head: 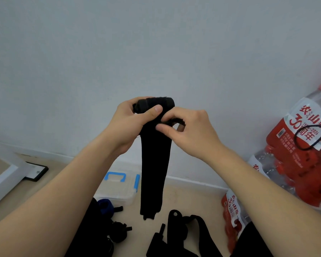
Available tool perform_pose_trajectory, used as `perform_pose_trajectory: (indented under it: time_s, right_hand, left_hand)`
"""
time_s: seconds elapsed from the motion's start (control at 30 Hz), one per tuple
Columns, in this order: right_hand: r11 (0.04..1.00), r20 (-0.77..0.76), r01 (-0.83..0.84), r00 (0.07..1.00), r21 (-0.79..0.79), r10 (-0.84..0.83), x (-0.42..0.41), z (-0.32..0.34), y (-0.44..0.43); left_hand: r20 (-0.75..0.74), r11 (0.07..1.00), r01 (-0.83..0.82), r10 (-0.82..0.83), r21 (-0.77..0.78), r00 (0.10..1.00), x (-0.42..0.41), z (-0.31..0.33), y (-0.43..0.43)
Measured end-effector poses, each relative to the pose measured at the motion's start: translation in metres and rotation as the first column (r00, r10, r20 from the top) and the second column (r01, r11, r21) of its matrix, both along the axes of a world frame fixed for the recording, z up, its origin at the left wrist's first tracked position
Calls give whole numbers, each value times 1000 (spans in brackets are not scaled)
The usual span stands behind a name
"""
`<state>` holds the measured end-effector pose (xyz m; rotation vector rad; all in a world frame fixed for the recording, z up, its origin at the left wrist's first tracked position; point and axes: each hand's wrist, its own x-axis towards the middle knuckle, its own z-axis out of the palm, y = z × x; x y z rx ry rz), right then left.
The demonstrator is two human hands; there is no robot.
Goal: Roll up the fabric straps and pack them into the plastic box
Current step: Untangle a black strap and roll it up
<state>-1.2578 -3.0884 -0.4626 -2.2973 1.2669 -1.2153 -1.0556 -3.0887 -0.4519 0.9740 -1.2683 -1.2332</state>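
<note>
I hold a long black fabric strap [154,173] up in front of the wall. Its top end is wound into a small roll, and my left hand [132,125] grips that roll with the thumb across it. My right hand [191,130] pinches the strap just below the roll. The rest of the strap hangs straight down, its tail just above the floor. The clear plastic box [117,188] with blue latches sits closed on the floor behind the strap. A blue rolled strap [105,205] and more black straps [185,230] lie on the floor in front of it.
Shrink-wrapped packs of red-labelled water bottles [302,164] are stacked at the right against the wall, with a smaller pack [232,216] on the floor. A white frame [6,175] and a black-edged plate [36,172] lie at the left. Dark clothing fills the bottom edge.
</note>
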Motion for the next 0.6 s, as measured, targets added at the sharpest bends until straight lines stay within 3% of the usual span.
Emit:
perform_pose_trajectory:
  time_s: [0.13, 0.2, 0.3, 0.43, 0.6]
  right_hand:
    - [983, 188, 137, 969, 119, -158, 6, 3, -2]
    - [939, 258, 169, 933, 300, -250, 8, 4, -3]
    - [838, 360, 38, 892, 545, -275, 3, 6, -7]
    - [831, 438, -137, 888, 538, -137, -9, 9, -10]
    - [752, 546, -309, 834, 582, -80, -16, 17, -8]
  left_hand:
    - [3, 1000, 10, -10, -25, 1000, -3, 0, 1]
    - [0, 999, 33, -33, -36, 999, -3, 0, 0]
    - [25, 992, 124, -123, -35, 992, 0, -1, 0]
    - [93, 985, 141, -132, -96, 987, 2, -6, -3]
    - [136, 984, 121, -103, -128, 985, 4, -6, -4]
